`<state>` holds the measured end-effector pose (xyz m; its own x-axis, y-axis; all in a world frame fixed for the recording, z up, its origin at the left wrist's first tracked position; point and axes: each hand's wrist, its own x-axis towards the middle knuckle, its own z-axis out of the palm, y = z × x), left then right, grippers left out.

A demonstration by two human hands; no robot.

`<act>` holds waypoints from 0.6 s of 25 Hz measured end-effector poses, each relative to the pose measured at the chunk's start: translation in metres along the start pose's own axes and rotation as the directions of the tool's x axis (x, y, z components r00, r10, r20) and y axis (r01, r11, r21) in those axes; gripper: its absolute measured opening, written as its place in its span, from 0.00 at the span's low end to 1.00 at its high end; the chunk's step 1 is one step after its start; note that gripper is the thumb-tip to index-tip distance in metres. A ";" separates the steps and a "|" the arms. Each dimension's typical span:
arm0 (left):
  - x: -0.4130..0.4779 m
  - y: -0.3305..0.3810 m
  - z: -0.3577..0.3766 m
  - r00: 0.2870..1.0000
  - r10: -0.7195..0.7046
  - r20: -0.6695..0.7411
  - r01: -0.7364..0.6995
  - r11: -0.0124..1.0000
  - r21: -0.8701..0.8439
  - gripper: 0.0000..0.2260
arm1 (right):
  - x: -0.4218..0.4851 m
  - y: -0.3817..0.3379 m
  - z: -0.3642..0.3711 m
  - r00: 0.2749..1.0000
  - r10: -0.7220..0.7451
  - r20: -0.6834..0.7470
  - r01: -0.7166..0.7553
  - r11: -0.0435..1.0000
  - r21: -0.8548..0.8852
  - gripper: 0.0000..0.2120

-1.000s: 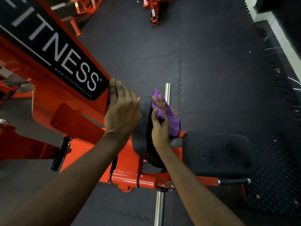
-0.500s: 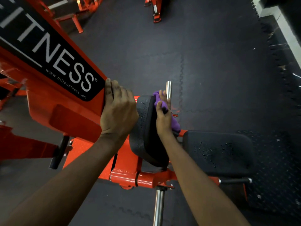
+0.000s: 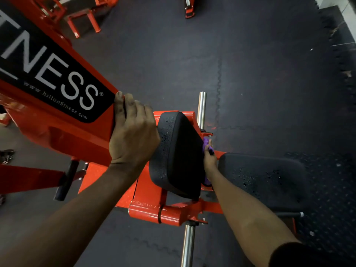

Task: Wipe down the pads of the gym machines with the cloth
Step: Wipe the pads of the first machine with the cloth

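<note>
Dark rubber floor (image 3: 250, 74) tiles with jigsaw seams fill the background, and more orange equipment stands at the far edge. An orange frame (image 3: 67, 135) slants in from the upper left. It carries a black label (image 3: 57, 79) with white letters "NESS" and a web address.

At the right lies a black seat (image 3: 260, 178), roughly level and dotted with droplets. Just left of it, an upright black pad (image 3: 179, 155) stands on the orange bracket, seen edge-on, with droplets down its left side. A steel bar (image 3: 201, 108) sticks out beyond the pad, and another runs toward the bottom edge.

The left hand (image 3: 133, 135) grips the end of the frame, its fingers pressed together and curled over the edge beside the label. The hand touches the pad's left side.

The right hand (image 3: 209, 160) reaches between pad and seat, mostly hidden behind the pad. One finger curls over the purple cloth (image 3: 205, 141), holding it against the pad's right face, low down. Whether the other fingers are spread cannot be told.
</note>
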<state>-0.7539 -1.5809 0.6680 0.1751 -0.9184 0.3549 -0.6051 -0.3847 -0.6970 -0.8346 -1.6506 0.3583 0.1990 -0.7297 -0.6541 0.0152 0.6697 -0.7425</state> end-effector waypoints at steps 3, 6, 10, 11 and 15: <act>-0.001 0.002 -0.001 1.000 -0.001 -0.013 0.001 1.000 0.013 0.14 | -0.022 0.012 -0.008 0.993 0.114 -0.026 -0.112 0.991 0.065 0.23; -0.001 0.000 0.002 1.000 -0.008 -0.012 0.008 1.000 0.013 0.14 | -0.050 0.028 0.000 0.989 0.126 -0.071 -0.116 0.985 0.131 0.24; -0.001 0.002 0.000 1.000 -0.007 -0.019 0.008 1.000 0.009 0.16 | -0.103 0.021 0.000 0.998 0.010 -0.068 -0.004 0.996 0.094 0.23; -0.001 0.001 -0.001 1.000 -0.007 -0.001 0.007 1.000 0.007 0.16 | -0.118 0.012 0.003 0.998 -0.033 -0.051 0.039 0.992 0.119 0.21; -0.002 -0.002 -0.010 0.999 0.035 0.020 -0.034 0.998 -0.059 0.16 | -0.166 -0.028 -0.002 0.982 -0.169 0.085 0.148 0.967 0.208 0.19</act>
<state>-0.7614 -1.5772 0.6750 0.1692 -0.9329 0.3180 -0.6556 -0.3474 -0.6704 -0.8698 -1.5483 0.4877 0.2756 -0.8180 -0.5048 0.2476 0.5679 -0.7850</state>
